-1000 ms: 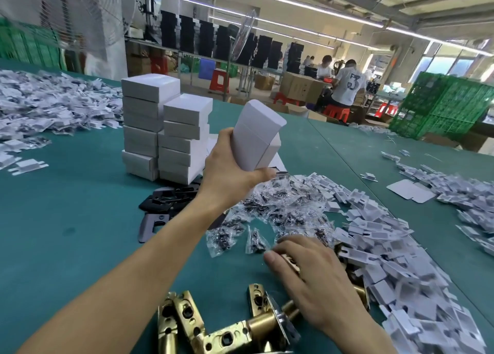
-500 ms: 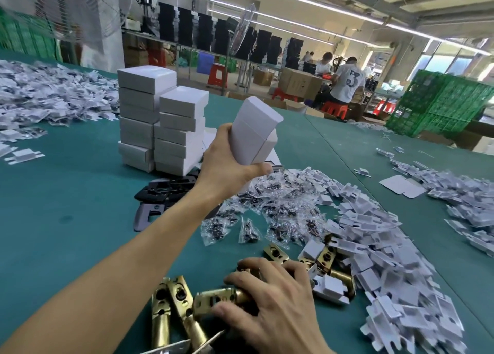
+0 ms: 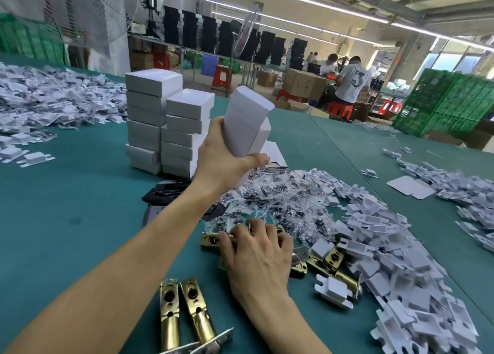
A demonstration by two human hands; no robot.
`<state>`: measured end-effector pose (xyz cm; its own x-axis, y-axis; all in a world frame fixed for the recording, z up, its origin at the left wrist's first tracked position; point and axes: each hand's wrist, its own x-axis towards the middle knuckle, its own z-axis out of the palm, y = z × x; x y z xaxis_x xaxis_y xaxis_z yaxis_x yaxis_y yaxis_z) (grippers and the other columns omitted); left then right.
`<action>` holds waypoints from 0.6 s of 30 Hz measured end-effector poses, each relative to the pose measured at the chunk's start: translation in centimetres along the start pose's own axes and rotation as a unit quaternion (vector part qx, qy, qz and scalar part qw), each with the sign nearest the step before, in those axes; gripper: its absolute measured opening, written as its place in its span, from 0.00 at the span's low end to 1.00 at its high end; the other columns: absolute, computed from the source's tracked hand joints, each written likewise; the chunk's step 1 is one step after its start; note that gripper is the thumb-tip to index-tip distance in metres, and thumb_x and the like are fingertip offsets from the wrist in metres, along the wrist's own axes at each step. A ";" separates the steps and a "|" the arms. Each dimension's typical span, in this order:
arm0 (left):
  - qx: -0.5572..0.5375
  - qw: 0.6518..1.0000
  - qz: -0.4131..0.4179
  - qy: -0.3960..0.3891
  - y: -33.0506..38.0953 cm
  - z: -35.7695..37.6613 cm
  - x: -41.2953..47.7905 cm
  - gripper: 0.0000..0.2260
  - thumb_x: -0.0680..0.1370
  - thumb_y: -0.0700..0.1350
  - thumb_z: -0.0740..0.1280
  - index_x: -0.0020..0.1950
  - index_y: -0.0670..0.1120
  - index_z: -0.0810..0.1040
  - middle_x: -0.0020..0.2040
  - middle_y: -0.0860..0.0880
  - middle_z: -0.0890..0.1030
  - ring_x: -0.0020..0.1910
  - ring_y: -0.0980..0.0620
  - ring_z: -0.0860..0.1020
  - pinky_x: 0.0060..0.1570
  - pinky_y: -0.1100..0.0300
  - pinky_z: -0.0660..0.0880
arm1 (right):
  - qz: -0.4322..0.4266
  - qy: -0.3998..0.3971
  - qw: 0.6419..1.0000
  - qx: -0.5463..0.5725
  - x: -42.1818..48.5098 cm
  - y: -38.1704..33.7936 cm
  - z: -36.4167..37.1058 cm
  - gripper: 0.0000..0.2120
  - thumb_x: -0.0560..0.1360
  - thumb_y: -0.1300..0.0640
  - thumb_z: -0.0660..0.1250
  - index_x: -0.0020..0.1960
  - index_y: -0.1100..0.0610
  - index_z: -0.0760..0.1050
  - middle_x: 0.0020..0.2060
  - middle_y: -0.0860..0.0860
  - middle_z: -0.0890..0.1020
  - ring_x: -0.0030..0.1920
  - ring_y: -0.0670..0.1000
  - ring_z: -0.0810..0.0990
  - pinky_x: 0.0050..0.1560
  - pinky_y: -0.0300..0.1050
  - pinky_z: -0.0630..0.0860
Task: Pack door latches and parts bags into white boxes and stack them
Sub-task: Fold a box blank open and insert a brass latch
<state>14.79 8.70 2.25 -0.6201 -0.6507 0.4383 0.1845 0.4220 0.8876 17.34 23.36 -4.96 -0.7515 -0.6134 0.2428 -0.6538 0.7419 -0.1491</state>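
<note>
our left hand point(image 3: 222, 153) grips a box point(image 3: 247, 121), raised and tilted above the table point(image 3: 66, 193); our right hand point(image 3: 256, 252) curls round a latch point(image 3: 209, 238) on the table, beside the bags point(image 3: 280, 201). we should pinch just one bag with it, then slide both in straight. the stack point(image 3: 165, 118) stands behind.

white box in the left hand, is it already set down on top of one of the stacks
No, the left hand grips the white box tilted in front of the stacks, not set on top of either.
</note>
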 end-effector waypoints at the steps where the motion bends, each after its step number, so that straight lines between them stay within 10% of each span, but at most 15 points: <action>1: -0.003 1.000 0.000 0.003 0.1 -0.1 0.1 0.36 0.63 0.52 0.84 0.62 0.56 0.65 0.54 0.62 0.75 0.52 0.59 0.76 0.45 0.64 0.73 | -0.003 0.002 1.000 0.014 -0.1 -0.2 -0.1 0.23 0.81 0.35 0.49 0.65 0.44 0.73 0.69 0.49 0.71 0.68 0.53 0.69 0.66 0.55 0.59; 6: -0.008 1.000 -0.005 0.006 0.0 -0.2 0.2 0.37 0.63 0.52 0.84 0.63 0.56 0.65 0.55 0.58 0.75 0.53 0.56 0.76 0.44 0.65 0.73 | -0.075 0.084 0.992 0.048 -2.1 -3.2 -1.4 0.15 0.73 0.39 0.61 0.52 0.46 0.79 0.52 0.50 0.78 0.54 0.54 0.77 0.54 0.54 0.74; 18: -0.006 1.000 -0.010 0.013 0.1 -0.6 0.4 0.36 0.64 0.51 0.83 0.64 0.56 0.65 0.53 0.62 0.74 0.55 0.52 0.76 0.52 0.57 0.75 | -0.126 -0.224 0.965 0.055 -2.7 -5.7 -3.3 0.24 0.74 0.35 0.60 0.52 0.55 0.60 0.51 0.59 0.76 0.56 0.62 0.77 0.43 0.55 0.60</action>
<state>15.03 8.10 2.63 -0.6039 -0.6746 0.4245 0.1812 0.4024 0.8973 23.34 21.68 -1.58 -0.5138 -0.8446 -0.1503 -0.8081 0.5353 -0.2458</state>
